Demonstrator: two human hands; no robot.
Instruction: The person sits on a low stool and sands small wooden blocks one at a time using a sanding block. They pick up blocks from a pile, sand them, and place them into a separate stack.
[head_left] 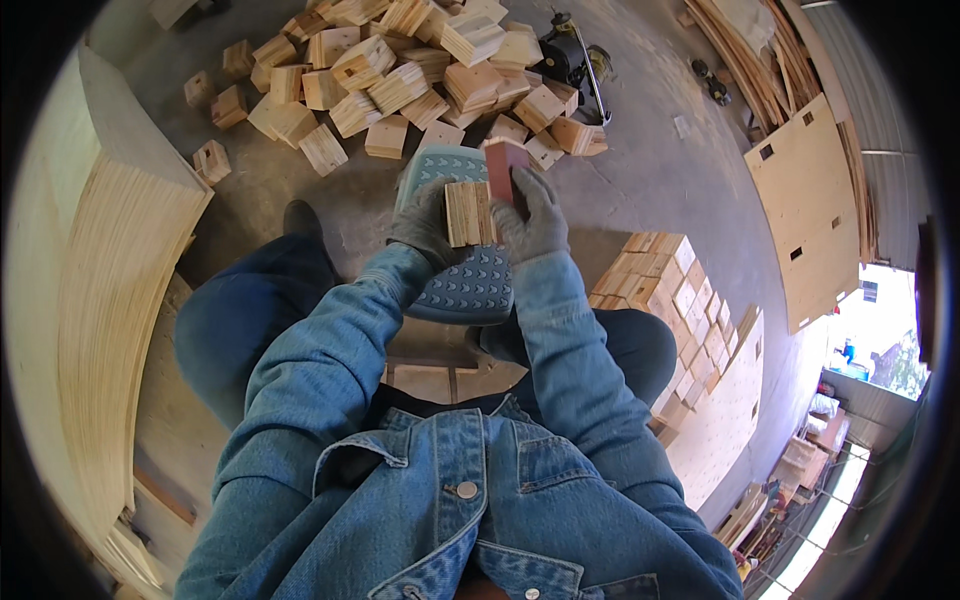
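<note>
Block [466,215] of layered wood is held above the pale blue stool [461,287], between two grey-gloved hands; the left hand [424,226] is closed on it from the left, fingertips partly hidden; the right hand [537,216] grips a reddish-brown slab [505,168] at the wood's right side (whether the two touch, I cannot tell); beyond lies a loose heap of wooden blocks [397,88]; a neat stack of blocks [662,280] stands near the right knee [640,352]; plywood sheets [125,265] are piled at left.
</note>
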